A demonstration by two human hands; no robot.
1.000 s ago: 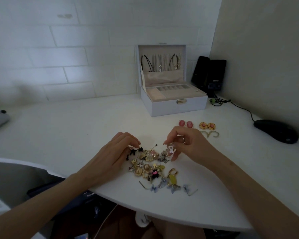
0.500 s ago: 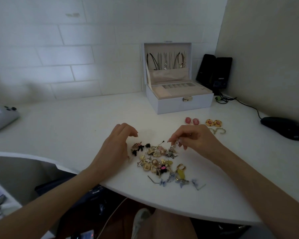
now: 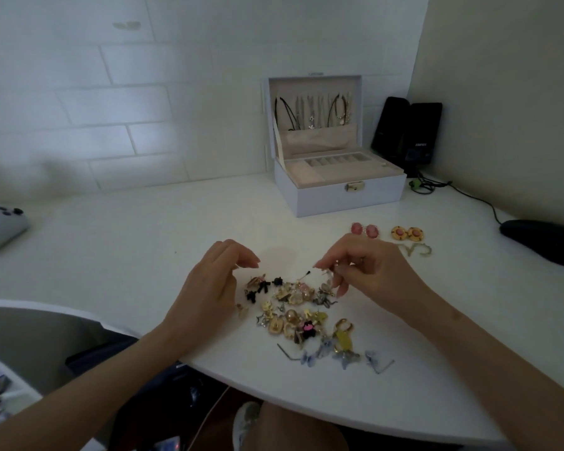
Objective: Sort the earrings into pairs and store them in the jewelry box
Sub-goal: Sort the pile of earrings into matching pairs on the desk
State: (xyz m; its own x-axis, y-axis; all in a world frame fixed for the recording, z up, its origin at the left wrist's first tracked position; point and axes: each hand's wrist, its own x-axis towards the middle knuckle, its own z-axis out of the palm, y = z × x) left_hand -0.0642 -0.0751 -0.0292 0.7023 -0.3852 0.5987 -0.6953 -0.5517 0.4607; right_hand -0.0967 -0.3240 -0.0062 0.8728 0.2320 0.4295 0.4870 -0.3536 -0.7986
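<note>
Earring sorting on the white bench (image 3: 111, 255).
A small pale earring (image 3: 329, 274) is pinched by the right hand (image 3: 368, 271); the left hand (image 3: 209, 294), released and now lifted, is curled beside the glinting metal pile (image 3: 300, 314).

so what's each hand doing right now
Left hand: open, fingers curled over the earring pile, holding nothing.
Right hand: pinching a small pale earring.

Probably home desk corner, white desk (image 3: 111, 255), speakers (image 3: 407, 135), mouse (image 3: 544, 239)

Bare forearms, ringed right hand (image 3: 368, 271)
</note>
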